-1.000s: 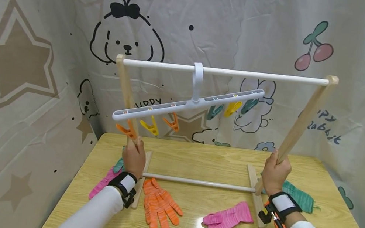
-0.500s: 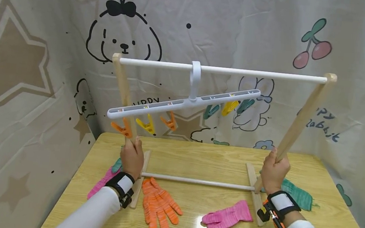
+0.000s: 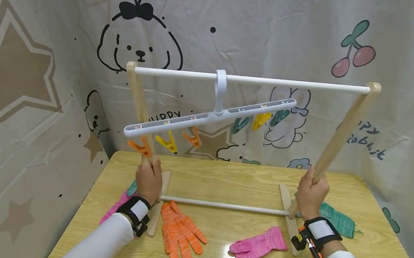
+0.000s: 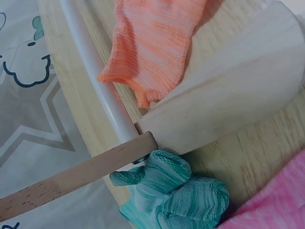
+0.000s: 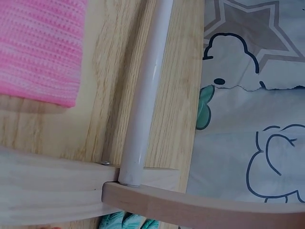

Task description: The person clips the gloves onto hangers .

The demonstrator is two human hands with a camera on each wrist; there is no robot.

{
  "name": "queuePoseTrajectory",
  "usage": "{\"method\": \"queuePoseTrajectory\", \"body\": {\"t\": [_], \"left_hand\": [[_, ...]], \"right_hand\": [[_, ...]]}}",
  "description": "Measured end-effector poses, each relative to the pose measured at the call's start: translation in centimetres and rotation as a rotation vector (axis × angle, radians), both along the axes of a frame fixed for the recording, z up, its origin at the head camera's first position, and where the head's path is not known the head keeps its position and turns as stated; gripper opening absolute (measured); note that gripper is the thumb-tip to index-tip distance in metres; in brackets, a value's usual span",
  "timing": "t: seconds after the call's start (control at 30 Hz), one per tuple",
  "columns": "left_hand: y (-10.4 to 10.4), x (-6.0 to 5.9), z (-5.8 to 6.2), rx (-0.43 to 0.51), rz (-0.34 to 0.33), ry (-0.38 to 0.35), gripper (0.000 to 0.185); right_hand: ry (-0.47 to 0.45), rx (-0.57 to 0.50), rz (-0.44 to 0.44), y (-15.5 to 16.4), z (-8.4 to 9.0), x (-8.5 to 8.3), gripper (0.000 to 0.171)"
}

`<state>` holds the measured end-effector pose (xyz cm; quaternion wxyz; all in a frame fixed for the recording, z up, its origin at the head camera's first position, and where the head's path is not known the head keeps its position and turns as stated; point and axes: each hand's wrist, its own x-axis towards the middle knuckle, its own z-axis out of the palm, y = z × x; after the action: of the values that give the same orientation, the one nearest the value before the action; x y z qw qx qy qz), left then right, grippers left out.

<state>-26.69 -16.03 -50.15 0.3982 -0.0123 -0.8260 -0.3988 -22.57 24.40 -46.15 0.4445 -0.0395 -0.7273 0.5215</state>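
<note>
1. Head view. The left hand (image 3: 150,178) is wrapped around the left wooden post (image 3: 139,103) of a small drying rack (image 3: 251,80), fingers curled about it near its foot. The right hand (image 3: 310,195) grips the right wooden post (image 3: 343,132) in the same manner. The rack stands on a wooden table (image 3: 224,177). A white clip hanger (image 3: 210,117) hangs tilted from the top rail, bearing orange, yellow and teal pegs. An orange glove (image 3: 180,232) and a pink glove (image 3: 257,245) lie in front of the lower rail (image 3: 225,206); a teal glove (image 3: 337,219) lies beside the right foot.

2. Left wrist view. The hand itself is out of frame. The lower rail (image 4: 95,71) meets the post (image 4: 76,176) and wooden foot (image 4: 228,100); the orange glove (image 4: 152,45) touches the foot, and a second teal glove (image 4: 176,188) lies beneath the joint.

3. Right wrist view. The hand is out of frame. The lower rail (image 5: 145,95) ends at the wooden foot (image 5: 52,191); the pink glove (image 5: 40,47) lies near it.
</note>
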Motion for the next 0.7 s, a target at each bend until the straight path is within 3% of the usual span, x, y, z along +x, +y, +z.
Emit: {"method": "queuePoseTrajectory", "body": {"t": [0.27, 0.57, 0.7], "left_hand": [[-0.4, 0.6, -0.4, 0.015, 0.017, -0.064, 0.025], [0.0, 1.0, -0.2, 0.002, 0.007, -0.144, 0.028], [-0.1, 1.1, -0.1, 0.011, 0.016, -0.153, 0.024]], "right_hand": [[-0.016, 0.019, 0.048, 0.0, -0.4, 0.1, 0.031], [-0.058, 0.021, 0.037, 0.3, 0.1, 0.4, 0.031], [-0.092, 0.001, 0.042, 1.1, -1.2, -0.3, 0.026]]}}
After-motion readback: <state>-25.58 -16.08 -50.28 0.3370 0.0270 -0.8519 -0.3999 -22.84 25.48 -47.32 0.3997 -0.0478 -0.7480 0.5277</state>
